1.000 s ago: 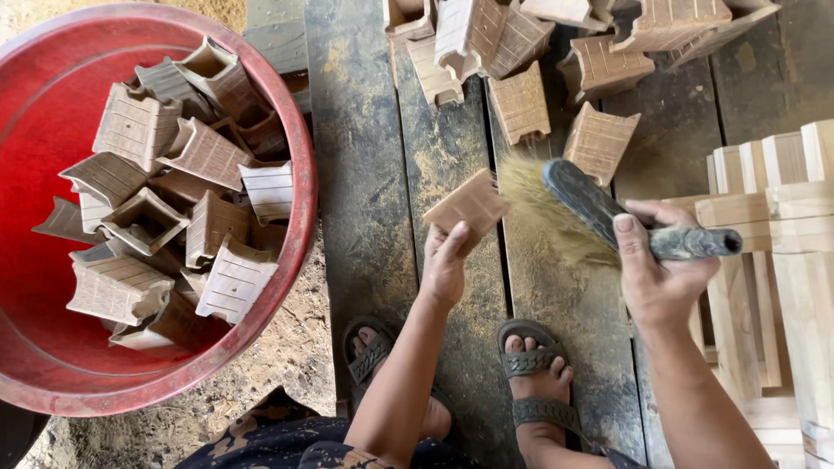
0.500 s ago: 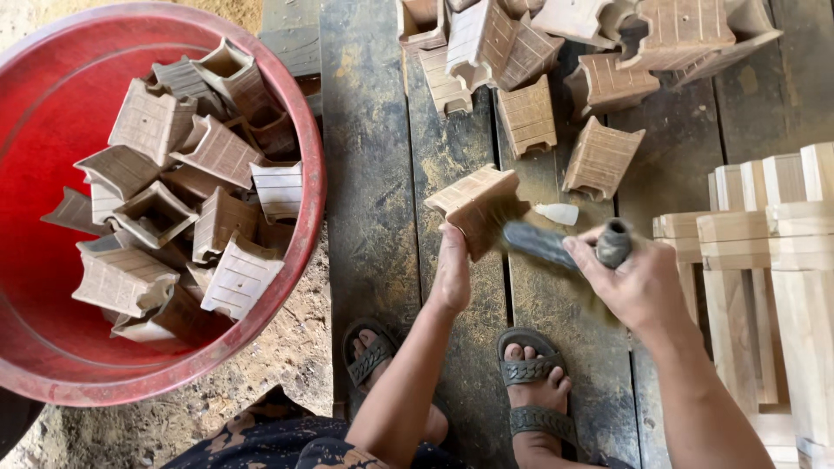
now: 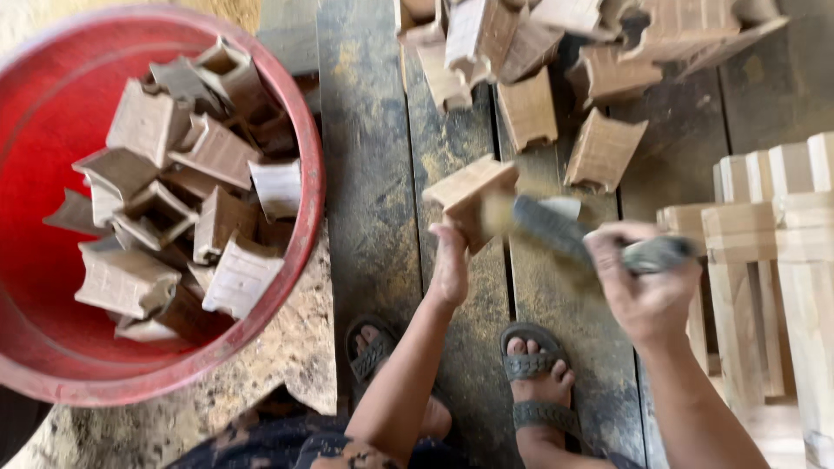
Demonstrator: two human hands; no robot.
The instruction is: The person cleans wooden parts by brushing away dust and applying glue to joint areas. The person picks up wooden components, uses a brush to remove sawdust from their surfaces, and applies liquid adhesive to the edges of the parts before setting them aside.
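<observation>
Left hand (image 3: pixel 452 265) grips wooden block (image 3: pixel 473 198), raised over dark planks (image 3: pixel 369 174). Right hand (image 3: pixel 643 278) clenched on brush (image 3: pixel 565 233) handle; bristles now against block, blurred. Second ago brush lay off to block's right; half second ago it swung closer. Judgement: brushing stroke under way. Counts: one block, one brush; red tub (image 3: pixel 300 156) holds roughly fifteen blocks; loose pile (image 3: pixel 565 78) near ten, some cropped; pale wooden frames (image 3: pixel 764 243) right.

Your pale wooden block (image 3: pixel 469 198) is tilted above the dark planks, the blurred dark-handled brush (image 3: pixel 565 234) touching its right side
</observation>
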